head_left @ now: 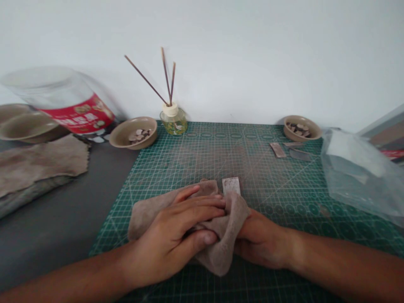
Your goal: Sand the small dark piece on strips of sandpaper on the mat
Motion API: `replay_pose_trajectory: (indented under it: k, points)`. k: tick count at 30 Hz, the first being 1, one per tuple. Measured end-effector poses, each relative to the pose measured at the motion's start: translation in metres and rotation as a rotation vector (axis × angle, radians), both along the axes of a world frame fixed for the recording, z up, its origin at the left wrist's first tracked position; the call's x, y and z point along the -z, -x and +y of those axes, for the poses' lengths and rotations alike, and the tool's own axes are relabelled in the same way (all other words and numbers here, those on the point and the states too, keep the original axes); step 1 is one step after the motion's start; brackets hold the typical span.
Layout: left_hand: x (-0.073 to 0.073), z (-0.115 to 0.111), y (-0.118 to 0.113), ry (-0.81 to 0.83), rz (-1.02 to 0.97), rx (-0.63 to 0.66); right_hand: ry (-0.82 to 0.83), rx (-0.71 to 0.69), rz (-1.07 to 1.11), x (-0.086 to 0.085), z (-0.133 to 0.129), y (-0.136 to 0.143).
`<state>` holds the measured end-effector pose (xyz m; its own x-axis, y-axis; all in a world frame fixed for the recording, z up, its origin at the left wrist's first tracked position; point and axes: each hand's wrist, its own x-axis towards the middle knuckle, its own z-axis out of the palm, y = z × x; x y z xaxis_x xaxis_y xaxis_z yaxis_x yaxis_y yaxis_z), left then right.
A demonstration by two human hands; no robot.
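A brown-grey cloth point(221, 252) is bunched between my two hands above the green cutting mat point(202, 155). My left hand point(176, 235) lies over the cloth, its fingers and thumb closed on the folds. On the right, my right hand point(265, 237) grips the cloth from behind; its fingertips are hidden by the fabric. A flat whitish piece with dark marks point(231, 185) shows just beyond the cloth; its near end is covered. Whether anything is wrapped inside the cloth cannot be seen.
Bowls of small pieces point(134, 136) point(302, 128) stand at the mat's back corners. Between them is a reed diffuser point(173, 120). Thin scraps point(277, 150) and a plastic bag point(356, 168) lie right. A large jar point(82, 111) and another cloth point(44, 164) are left.
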<state>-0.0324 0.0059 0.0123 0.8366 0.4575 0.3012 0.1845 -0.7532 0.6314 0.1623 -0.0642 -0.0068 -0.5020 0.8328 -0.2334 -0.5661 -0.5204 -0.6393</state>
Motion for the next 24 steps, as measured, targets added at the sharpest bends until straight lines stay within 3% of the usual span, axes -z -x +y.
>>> replay_pose_trajectory:
  k: [6, 13, 24]
  points:
    - [0.0, 0.001, 0.001, -0.026, -0.007, 0.035, -0.062, -0.006, 0.036, -0.003, 0.003, 0.001]
    - [-0.001, 0.004, 0.006, -0.136, -0.014, 0.088, 0.022, -0.019, 0.006, 0.006, 0.0, -0.001]
    - [0.001, -0.001, 0.014, -0.335, -0.077, 0.095, -0.085, -0.132, -0.234, 0.0, -0.003, -0.004]
